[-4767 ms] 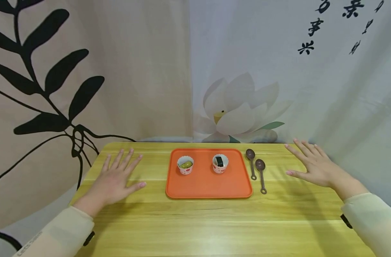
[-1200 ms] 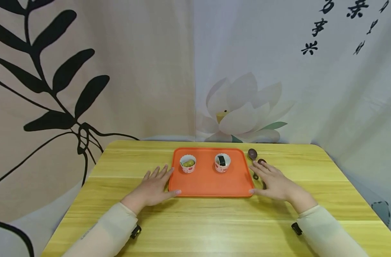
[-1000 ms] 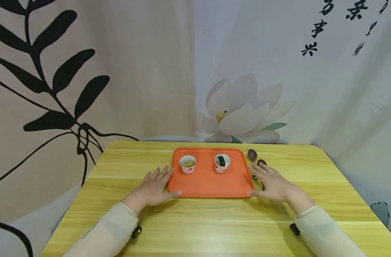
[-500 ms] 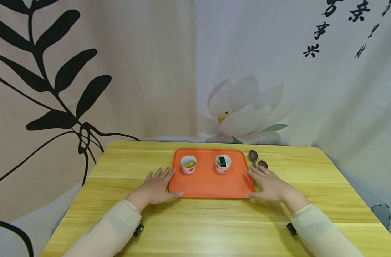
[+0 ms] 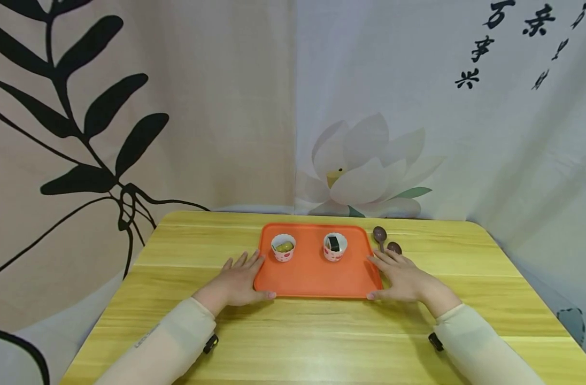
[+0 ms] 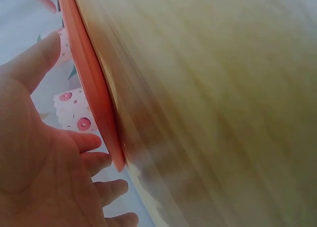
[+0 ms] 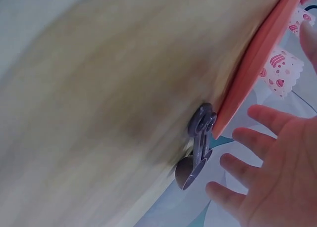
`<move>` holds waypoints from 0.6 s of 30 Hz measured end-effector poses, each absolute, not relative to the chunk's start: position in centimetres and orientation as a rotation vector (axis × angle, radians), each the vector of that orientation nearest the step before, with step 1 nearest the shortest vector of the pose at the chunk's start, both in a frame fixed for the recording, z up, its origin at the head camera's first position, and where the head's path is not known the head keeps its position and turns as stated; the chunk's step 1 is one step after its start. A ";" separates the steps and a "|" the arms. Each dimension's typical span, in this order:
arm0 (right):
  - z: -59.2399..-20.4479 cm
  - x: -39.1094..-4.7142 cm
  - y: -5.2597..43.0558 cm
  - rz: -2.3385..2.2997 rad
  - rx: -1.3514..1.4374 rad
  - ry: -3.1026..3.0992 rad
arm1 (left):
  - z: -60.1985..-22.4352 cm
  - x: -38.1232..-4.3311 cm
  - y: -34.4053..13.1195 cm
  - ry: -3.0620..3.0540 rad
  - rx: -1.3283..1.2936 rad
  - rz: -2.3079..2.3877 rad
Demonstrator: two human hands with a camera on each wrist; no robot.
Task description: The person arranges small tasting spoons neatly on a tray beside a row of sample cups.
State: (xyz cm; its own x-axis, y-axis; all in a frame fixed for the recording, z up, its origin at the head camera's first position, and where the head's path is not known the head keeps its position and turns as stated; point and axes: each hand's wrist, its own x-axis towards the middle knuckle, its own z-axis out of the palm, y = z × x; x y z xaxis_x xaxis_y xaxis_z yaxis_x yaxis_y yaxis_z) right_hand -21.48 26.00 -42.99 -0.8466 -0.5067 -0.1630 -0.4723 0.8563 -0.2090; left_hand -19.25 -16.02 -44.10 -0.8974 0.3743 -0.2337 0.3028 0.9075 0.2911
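Observation:
An orange tray lies on the table between the two hands. My left hand is at its left edge, fingers spread and thumb over the near left corner. At the right edge my right hand has its fingers reaching toward the rim and its thumb at the near right corner. Two patterned paper cups stand on the tray. The left cup contains a green piece; in the right cup sits a white piece with a dark band. Both wrist views show the fingers extended beside the tray rim.
Two dark brown measuring spoons lie right of the tray: the farther spoon and the nearer spoon, their handles mostly hidden by the right hand. The wooden table ends at a printed curtain behind.
From wide apart over the table, both hands have come inward to the tray's sides. Over the last second the right hand has shifted slightly left, closer to the rim. The cups stay in place on the tray.

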 end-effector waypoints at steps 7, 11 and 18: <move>-42.9 -21.7 25.7 -0.229 -0.735 2.800 | -44.1 -19.5 -16.1 2.786 0.499 0.377; -42.9 -21.8 25.4 -0.210 -0.710 2.786 | -43.9 -19.5 -16.1 2.777 0.501 0.369; -43.0 -22.0 25.3 -0.185 -0.688 2.778 | -43.8 -19.6 -16.1 2.767 0.497 0.370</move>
State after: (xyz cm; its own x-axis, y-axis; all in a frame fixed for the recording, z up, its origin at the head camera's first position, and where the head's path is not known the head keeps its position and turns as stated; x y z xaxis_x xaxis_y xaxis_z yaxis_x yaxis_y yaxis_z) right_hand -22.00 25.33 -42.96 -0.8497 -0.4737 -0.2317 -0.4388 0.8788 -0.1876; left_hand -19.57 -16.07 -43.85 -0.8934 0.3737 -0.2495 0.2951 0.9067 0.3013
